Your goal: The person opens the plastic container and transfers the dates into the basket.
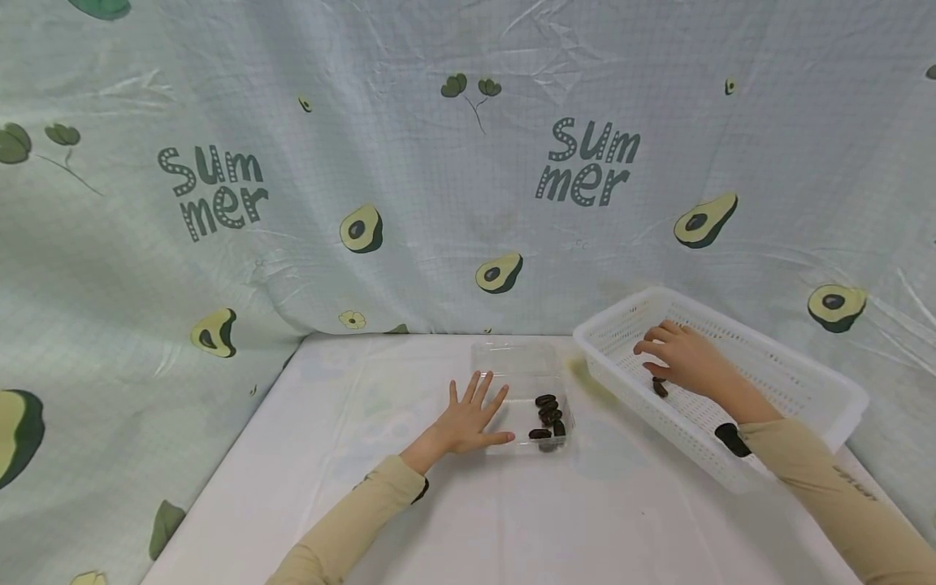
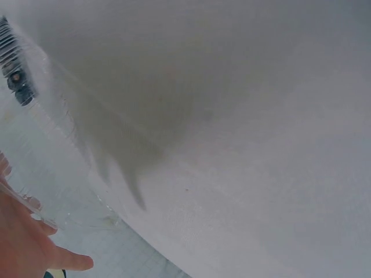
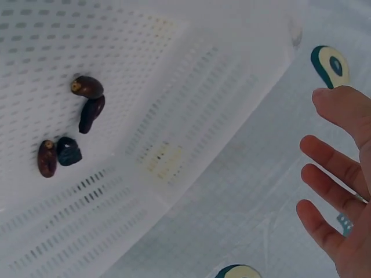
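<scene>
My left hand (image 1: 464,418), fingers spread straight, is at the left side of a clear plastic box (image 1: 517,413) with its lid folded back. Several dark brown dates (image 1: 547,400) lie along the box's right half. Over the left part of a white slotted plastic basket (image 1: 775,366) hovers my right hand (image 1: 689,362), its fingers loosely bent and nothing between them. Below it, a few dates (image 1: 660,388) show on the basket floor. The right wrist view shows them as two pairs, one pair of touching dates (image 3: 88,87) and another date (image 3: 47,158) beside a darker one.
A white-covered table (image 1: 409,504) carries both containers, the basket standing at the right and slanting toward me. Behind and at the left hangs a pale curtain (image 1: 424,162) printed with avocados and lettering. The clear lid (image 1: 515,357) lies toward the curtain.
</scene>
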`<state>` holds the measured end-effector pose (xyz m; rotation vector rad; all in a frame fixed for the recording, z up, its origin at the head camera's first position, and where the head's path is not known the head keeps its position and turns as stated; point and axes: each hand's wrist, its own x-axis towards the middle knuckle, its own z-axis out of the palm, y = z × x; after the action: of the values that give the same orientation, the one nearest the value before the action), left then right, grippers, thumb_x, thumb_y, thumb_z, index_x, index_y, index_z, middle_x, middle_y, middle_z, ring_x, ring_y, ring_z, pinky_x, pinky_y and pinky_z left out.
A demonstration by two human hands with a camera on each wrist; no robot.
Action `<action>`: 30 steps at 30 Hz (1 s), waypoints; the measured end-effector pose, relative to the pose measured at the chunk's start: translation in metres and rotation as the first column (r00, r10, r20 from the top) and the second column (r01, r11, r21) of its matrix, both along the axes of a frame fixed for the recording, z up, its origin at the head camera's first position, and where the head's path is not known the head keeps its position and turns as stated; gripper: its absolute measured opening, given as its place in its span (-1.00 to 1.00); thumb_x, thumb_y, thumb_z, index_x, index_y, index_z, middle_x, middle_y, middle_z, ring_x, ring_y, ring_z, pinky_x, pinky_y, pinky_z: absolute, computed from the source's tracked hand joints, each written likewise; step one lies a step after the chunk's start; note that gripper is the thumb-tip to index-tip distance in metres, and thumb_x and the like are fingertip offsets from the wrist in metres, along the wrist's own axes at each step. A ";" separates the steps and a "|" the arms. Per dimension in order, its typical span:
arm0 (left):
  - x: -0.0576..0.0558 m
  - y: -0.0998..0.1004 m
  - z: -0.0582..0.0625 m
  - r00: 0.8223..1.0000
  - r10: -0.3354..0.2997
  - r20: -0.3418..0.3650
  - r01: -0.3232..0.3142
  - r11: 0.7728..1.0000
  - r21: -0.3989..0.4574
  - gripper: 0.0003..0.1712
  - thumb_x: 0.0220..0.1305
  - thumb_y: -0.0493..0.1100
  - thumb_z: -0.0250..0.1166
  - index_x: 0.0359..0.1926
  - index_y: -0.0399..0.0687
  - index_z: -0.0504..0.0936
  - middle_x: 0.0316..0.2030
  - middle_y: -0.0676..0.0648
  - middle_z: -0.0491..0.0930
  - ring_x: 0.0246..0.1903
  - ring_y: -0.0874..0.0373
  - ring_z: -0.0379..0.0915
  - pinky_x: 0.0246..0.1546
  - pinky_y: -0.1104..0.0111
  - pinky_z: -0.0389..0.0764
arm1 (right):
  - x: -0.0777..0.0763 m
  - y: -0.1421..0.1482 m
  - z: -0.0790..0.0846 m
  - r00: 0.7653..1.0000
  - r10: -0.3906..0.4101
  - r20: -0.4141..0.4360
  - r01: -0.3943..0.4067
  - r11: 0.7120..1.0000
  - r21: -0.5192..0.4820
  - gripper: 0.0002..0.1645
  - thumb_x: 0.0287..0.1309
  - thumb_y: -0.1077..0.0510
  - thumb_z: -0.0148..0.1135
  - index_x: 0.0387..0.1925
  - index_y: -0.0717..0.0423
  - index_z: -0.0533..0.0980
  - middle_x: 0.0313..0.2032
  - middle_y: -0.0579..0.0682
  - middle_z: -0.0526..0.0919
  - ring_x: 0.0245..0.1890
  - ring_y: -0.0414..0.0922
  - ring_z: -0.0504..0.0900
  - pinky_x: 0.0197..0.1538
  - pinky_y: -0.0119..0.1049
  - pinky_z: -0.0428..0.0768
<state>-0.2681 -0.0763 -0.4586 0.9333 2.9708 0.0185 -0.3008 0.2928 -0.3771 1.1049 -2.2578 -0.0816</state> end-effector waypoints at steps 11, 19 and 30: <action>0.002 -0.001 0.000 1.000 -0.001 -0.029 0.000 1.000 -0.016 -0.05 0.18 0.41 -0.13 0.41 -0.01 -0.14 0.39 -0.29 -0.22 0.37 -0.25 -0.31 0.14 -0.30 -0.10 | 0.015 -0.034 0.010 0.996 0.066 -0.063 -0.064 0.997 0.036 -0.62 -0.36 0.16 0.49 -0.38 0.00 0.52 -0.39 -0.01 0.54 -0.33 -0.04 0.48 -0.40 -0.18 0.45; 0.000 -0.001 -0.001 0.999 -0.012 -0.044 0.012 1.000 -0.011 0.00 0.13 0.51 -0.27 0.41 -0.02 -0.13 0.39 -0.29 -0.20 0.37 -0.25 -0.30 0.14 -0.31 -0.10 | 0.019 -0.060 0.000 0.994 0.099 -0.037 -0.096 0.993 0.072 -0.62 -0.31 0.12 0.48 -0.34 -0.03 0.52 -0.35 -0.04 0.54 -0.30 -0.07 0.46 -0.36 -0.20 0.45; 0.000 -0.001 -0.002 0.999 -0.004 -0.048 0.003 1.000 -0.022 -0.02 0.15 0.47 -0.20 0.41 0.00 -0.13 0.39 -0.29 -0.19 0.37 -0.24 -0.30 0.15 -0.30 -0.11 | 0.019 -0.099 -0.034 0.986 0.166 -0.027 -0.162 0.979 0.122 -0.64 -0.27 0.06 0.46 -0.34 -0.05 0.52 -0.34 -0.11 0.51 -0.28 -0.14 0.42 -0.32 -0.28 0.40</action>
<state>-0.2682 -0.0768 -0.4607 0.9496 3.0070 -0.0370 -0.2822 0.1941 -0.4107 1.3382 -2.1434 -0.1700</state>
